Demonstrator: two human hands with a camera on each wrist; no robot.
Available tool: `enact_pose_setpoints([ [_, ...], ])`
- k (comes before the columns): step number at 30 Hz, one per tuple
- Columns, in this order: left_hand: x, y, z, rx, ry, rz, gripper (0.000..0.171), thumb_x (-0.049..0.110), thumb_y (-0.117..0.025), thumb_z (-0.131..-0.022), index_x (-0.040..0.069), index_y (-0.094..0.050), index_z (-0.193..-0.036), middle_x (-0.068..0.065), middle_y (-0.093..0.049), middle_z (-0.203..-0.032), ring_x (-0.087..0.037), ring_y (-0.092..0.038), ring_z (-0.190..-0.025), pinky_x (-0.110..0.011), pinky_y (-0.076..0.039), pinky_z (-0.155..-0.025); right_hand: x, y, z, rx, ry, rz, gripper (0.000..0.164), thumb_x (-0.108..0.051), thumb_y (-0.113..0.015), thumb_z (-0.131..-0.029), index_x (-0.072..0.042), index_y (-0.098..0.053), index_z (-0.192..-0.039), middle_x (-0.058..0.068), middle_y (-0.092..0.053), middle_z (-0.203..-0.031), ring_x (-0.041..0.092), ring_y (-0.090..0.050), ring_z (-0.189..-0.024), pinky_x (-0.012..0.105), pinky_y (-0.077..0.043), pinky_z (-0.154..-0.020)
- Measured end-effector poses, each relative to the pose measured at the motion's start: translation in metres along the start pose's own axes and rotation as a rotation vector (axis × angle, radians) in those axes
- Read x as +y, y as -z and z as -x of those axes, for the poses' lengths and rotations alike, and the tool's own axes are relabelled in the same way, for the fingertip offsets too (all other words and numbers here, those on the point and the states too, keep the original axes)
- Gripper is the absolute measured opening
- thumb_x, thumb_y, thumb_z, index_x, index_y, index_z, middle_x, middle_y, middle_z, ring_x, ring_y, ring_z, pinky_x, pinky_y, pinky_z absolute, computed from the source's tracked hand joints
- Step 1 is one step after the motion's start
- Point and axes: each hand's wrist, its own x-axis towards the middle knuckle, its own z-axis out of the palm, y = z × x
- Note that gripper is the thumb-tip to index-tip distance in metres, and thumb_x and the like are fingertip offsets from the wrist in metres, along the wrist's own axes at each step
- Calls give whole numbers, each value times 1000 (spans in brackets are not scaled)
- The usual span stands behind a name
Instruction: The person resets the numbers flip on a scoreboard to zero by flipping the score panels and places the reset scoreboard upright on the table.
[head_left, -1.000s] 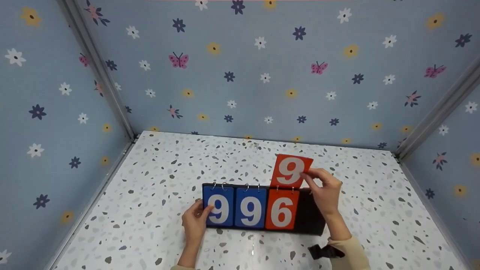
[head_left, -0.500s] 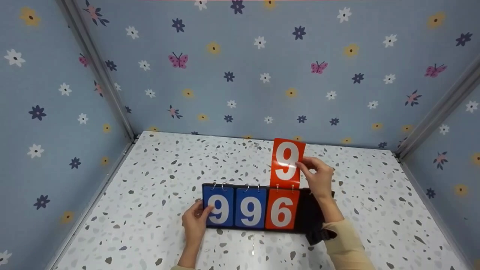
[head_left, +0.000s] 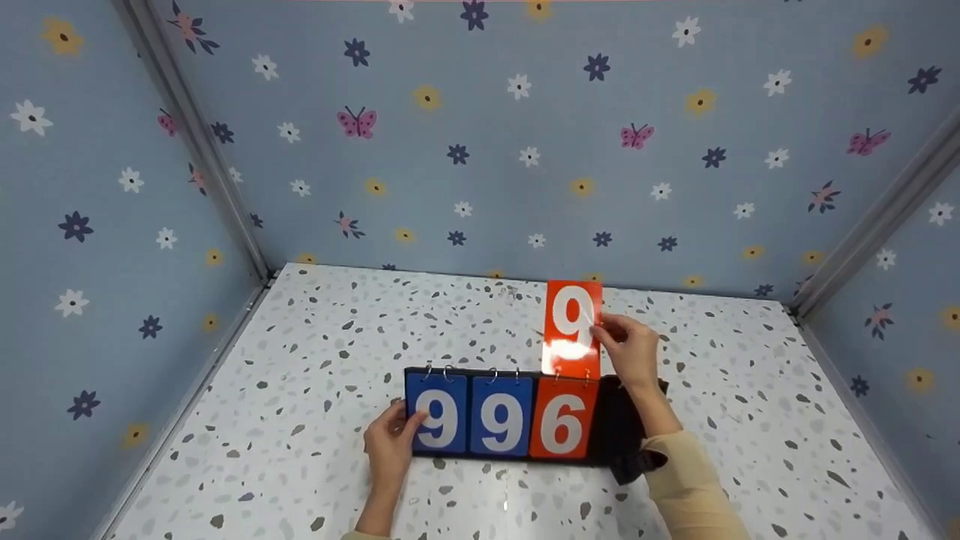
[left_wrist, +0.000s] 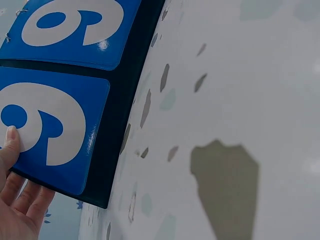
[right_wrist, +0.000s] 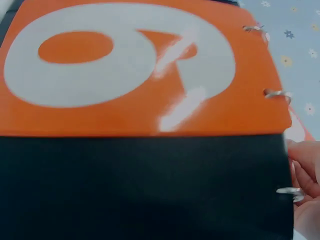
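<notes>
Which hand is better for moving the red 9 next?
Probably the right hand: it pinches the edge of the raised red 9 card, while the left hand grips the black board at its left end.

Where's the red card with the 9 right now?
In the head view, the red 9 card is right of centre, above the red 6 card, pinched by the right hand.
</notes>
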Motion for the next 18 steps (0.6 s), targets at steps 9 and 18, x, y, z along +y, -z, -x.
enact_pose_setpoints([
  [9,30,4,4,4,-21,12,17,2,-70,-73,-6,-64,-87,-15,-62,-72,-23,-56,-64,-21,-45,-59,1,6,7,15,22,-11,20,-8,-67,-79,1,-66,-97,9,-66,-79,17,-61,-64,15,-45,-58],
  [18,29,4,5,2,-3,9,18,1,-70,-73,-8,-64,-88,-16,-62,-74,-24,-57,-65,-21,-46,-59,4,12,46,189,163,-158,11,-3,-64,-79,-1,-67,-90,7,-66,-79,13,-59,-62,15,-45,-57],
])
